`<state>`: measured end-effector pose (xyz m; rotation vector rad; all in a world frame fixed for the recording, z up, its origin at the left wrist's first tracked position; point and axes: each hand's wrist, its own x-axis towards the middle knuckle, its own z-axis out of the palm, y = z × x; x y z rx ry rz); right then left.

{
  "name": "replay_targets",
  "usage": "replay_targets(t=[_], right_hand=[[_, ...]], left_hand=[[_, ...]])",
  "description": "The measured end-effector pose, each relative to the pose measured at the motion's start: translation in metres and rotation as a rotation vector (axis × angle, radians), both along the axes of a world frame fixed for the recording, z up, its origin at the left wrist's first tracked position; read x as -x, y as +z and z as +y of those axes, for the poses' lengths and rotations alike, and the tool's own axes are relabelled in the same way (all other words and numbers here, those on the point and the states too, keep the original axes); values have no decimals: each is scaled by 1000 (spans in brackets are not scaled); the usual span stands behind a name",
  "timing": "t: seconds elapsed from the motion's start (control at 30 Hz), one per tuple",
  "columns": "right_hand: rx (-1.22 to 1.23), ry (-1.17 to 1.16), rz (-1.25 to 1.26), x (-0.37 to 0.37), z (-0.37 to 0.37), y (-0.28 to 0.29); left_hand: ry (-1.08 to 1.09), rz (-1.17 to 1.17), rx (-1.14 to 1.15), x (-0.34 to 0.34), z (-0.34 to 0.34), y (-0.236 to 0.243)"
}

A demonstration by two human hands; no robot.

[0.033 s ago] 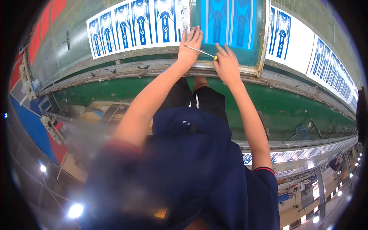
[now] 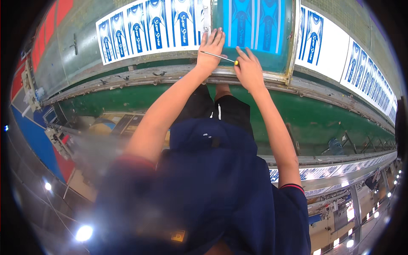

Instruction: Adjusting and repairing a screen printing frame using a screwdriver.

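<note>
My own dark blue shirt (image 2: 212,191) fills the lower middle of the frame, blurred, and hides whatever lies straight below me. The frame's rim is black and bends every straight edge.

Left hand (image 2: 210,53), upper centre: flat, fingers spread, pressed on the near rail of the screen frame (image 2: 289,63). A thin metal rod (image 2: 216,56) lies across its back. The rod is a tool's shaft ending in a small yellow handle (image 2: 236,62).

Right hand (image 2: 248,70), just beside the left: fingers curled, pinching the yellow handle end. How much of the handle sits inside my grip I cannot tell.

The screen frame holds a bright blue mesh with darker blue long shapes. Its top is cut off by the frame's upper edge.

The long tabletop (image 2: 127,72) runs from the upper left to the right edge. On it lie white printed sheets (image 2: 144,29) with rows of blue upright motifs, to the upper left of the screen. More such sheets (image 2: 323,46) lie to its right, shrinking toward the far right. The lettering is too small to matter.

Below the tabletop's edge is a green panel (image 2: 323,114). Red and blue floor areas (image 2: 34,140) show at far left, indistinct.
</note>
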<state>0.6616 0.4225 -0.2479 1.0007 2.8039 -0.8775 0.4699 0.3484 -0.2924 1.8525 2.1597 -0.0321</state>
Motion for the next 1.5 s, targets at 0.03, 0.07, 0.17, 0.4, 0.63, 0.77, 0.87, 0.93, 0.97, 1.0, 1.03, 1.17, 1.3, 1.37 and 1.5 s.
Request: replay_targets(t=[0.03,0.07,0.17,0.4,0.63,0.77,0.87,0.93,0.97,1.0,1.03,1.17,1.3,1.37,1.5], right_hand=[[48,2,-21,7,-2,-5],[52,1,-21,7,-4,-7],[43,24,-24,15,3,-20],[39,146,-191,23,8,-14],[-30,120,-196,25,2,-12],[-50,107,-202,28,1,-15],[-14,88,-198,32,0,-12],[-25,59,-180,31,-4,-15],[-33,35,-159,31,-6,-16],[-36,37,-159,31,-7,-16],[-29,29,-154,30,-10,-16],[-9,-4,-128,22,-15,-19],[52,-67,-36,15,-17,-17],[90,-97,11,13,-14,-15],[131,-253,121,0,-8,10]], left_hand=[[-1,0,4,1,-2,-1],[-7,-29,-31,3,-4,-2],[-11,-60,-89,9,0,-6],[-43,-40,-93,14,-3,-12],[-62,-42,-84,14,-2,-15],[-57,-63,-67,13,-2,-17],[-59,-87,-73,15,-5,-21],[-64,-104,-88,16,-4,-23],[-64,-118,-100,16,-4,-24],[-63,-117,-102,17,-4,-25],[-58,-122,-120,18,-5,-25],[-41,-114,-98,15,-4,-20],[-22,-168,-105,22,-1,-9],[-9,-232,-219,33,2,-3],[324,-313,-459,61,52,29]])
